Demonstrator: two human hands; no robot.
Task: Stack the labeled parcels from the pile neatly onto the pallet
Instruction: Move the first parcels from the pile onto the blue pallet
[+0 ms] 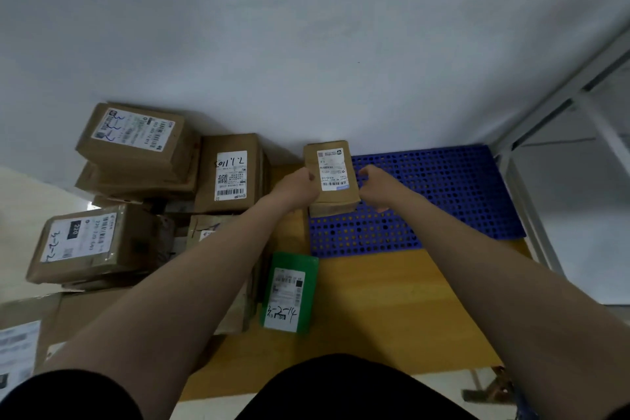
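A small brown parcel (pixel 332 174) with a white label sits at the far left corner of the blue perforated pallet (pixel 443 201), on top of another brown parcel (pixel 332 209). My left hand (pixel 298 186) grips its left side and my right hand (pixel 375 187) grips its right side. The pile of brown labeled parcels lies to the left: one with "7.1.1105" on it (pixel 231 174), a two-high stack at the back (pixel 136 136), and one marked "220" (pixel 92 242). A green parcel (pixel 289 293) lies in front of the pallet.
The pallet rests on a yellow wooden platform (pixel 392 310) against a white wall (pixel 306 44). A white metal frame (pixel 545 133) runs along the pallet's right side. More flat cardboard and papers (pixel 17 351) lie at the near left.
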